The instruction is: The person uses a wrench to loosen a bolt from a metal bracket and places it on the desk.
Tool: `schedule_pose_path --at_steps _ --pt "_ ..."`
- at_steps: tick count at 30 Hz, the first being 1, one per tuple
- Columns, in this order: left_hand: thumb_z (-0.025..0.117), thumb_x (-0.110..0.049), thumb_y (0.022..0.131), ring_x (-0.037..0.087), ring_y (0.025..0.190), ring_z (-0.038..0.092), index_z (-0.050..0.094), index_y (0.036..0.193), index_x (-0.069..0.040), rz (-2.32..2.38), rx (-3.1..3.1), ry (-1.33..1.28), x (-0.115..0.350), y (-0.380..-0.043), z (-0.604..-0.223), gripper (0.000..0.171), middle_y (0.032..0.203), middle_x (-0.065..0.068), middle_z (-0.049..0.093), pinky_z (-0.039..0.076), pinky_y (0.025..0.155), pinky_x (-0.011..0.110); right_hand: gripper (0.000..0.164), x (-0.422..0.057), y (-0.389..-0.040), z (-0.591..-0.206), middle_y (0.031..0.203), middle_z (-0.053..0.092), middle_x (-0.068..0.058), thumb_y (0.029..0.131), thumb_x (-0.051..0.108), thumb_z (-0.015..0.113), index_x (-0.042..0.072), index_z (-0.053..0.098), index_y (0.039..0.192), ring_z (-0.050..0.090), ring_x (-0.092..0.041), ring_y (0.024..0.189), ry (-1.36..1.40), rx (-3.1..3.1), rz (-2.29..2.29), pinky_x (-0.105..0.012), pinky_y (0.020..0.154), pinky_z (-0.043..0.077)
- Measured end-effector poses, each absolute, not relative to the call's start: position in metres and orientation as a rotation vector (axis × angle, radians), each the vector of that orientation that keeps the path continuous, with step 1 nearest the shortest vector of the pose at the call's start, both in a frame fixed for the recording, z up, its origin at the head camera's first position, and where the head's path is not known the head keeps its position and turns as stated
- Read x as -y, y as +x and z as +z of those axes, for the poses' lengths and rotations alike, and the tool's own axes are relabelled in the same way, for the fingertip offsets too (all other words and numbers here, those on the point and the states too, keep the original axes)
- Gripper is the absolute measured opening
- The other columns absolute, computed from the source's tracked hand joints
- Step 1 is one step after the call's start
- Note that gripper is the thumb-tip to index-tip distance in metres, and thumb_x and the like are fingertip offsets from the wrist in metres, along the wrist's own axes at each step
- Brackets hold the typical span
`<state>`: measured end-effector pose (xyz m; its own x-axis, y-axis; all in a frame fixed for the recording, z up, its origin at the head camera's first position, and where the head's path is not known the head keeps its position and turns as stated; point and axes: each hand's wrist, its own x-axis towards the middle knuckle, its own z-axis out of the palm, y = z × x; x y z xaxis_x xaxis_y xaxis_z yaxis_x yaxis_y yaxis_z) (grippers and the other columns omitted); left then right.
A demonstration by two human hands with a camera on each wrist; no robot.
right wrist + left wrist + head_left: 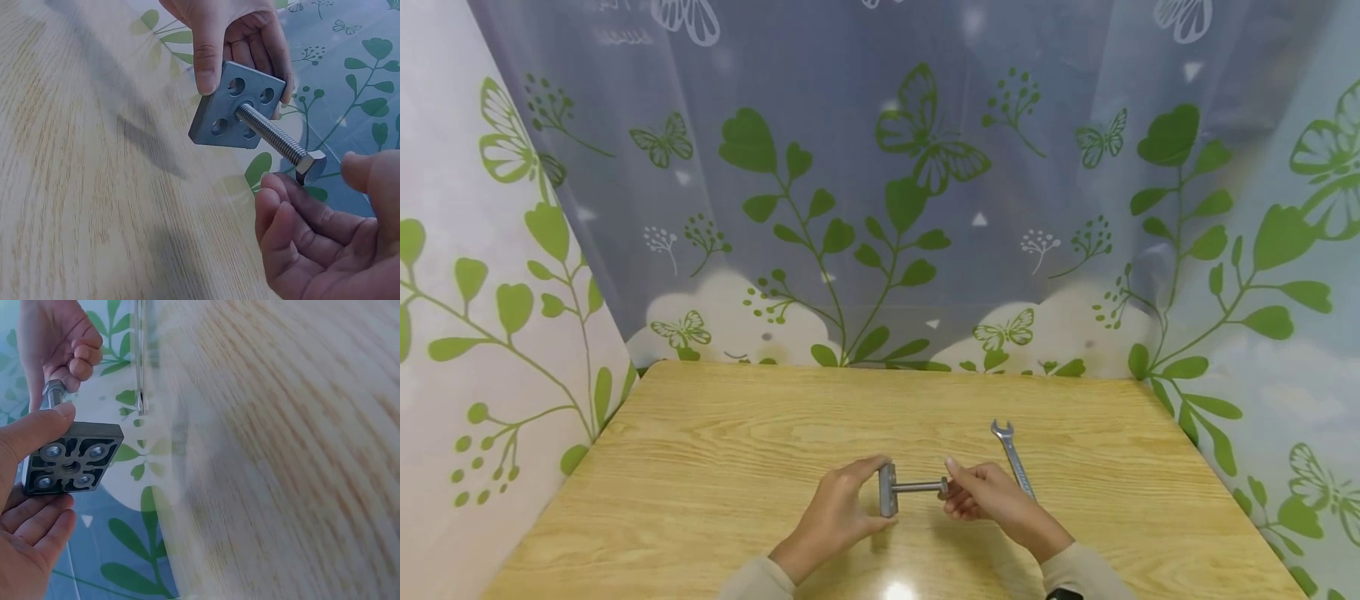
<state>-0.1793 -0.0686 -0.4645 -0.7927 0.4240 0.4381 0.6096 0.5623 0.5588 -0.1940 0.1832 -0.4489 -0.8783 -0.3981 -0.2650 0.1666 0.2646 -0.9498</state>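
Note:
My left hand (842, 502) holds a square grey metal plate (235, 106) by its opposite edges, thumb on one side and fingers on the other. The plate has holes near its corners and a ribbed back face (69, 465) with a threaded middle hole. A hex bolt (275, 136) stands out from the plate's smooth face, its threaded end in the centre. Beside the bolt's head is my right hand (992, 500), with loosely bent fingers under the head and the thumb apart from it. Whether a fingertip touches the head is hard to tell.
A combination wrench (1013, 458) lies on the wooden table (737, 425) beyond my right hand, its lower end hidden by that hand. Printed curtains with leaves and butterflies (932, 137) enclose the table at the back and both sides.

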Motion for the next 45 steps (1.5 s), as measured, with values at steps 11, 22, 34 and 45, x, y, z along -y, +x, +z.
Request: schedule_pose_path --at_steps 11,22,34,45 --pt "0.090 -0.014 0.063 0.032 0.113 0.062 0.059 0.122 0.002 -0.999 2.575 -0.874 0.068 -0.178 -0.465 0.069 0.123 0.016 0.063 0.053 0.096 0.037 0.043 -0.184 -0.193 -0.448 0.082 0.065 -0.002 0.094 0.033 0.061 -0.009 0.065 0.102 0.061 -0.012 0.075 -0.272 -2.095 -1.634 -0.034 0.075 0.059" --pt "0.090 -0.013 0.064 0.031 0.110 0.063 0.059 0.123 0.004 -1.142 2.597 -0.831 0.069 -0.180 -0.467 0.068 0.120 0.017 0.065 0.054 0.095 0.039 0.036 -0.181 -0.193 -0.447 0.094 0.066 -0.005 0.082 0.009 0.075 -0.009 0.063 0.111 0.060 -0.016 0.085 -0.281 -2.237 -1.710 -0.029 0.075 0.057" --pt "0.090 -0.014 0.064 0.031 0.109 0.063 0.059 0.122 0.004 -1.123 2.590 -0.838 0.070 -0.181 -0.468 0.068 0.119 0.017 0.065 0.053 0.095 0.039 0.047 -0.181 -0.192 -0.450 0.104 0.064 -0.009 0.084 0.015 0.074 -0.008 0.057 0.121 0.061 -0.019 0.094 -0.296 -2.211 -1.689 -0.035 0.084 0.057" --pt "0.090 -0.015 0.063 0.031 0.111 0.063 0.059 0.122 0.003 -1.015 2.576 -0.864 0.067 -0.179 -0.466 0.069 0.121 0.017 0.064 0.053 0.095 0.037 0.058 -0.182 -0.192 -0.457 0.081 0.065 -0.003 0.100 0.049 0.042 -0.004 0.064 0.093 0.060 -0.010 0.070 -0.240 -1.956 -1.662 -0.024 0.069 0.057"
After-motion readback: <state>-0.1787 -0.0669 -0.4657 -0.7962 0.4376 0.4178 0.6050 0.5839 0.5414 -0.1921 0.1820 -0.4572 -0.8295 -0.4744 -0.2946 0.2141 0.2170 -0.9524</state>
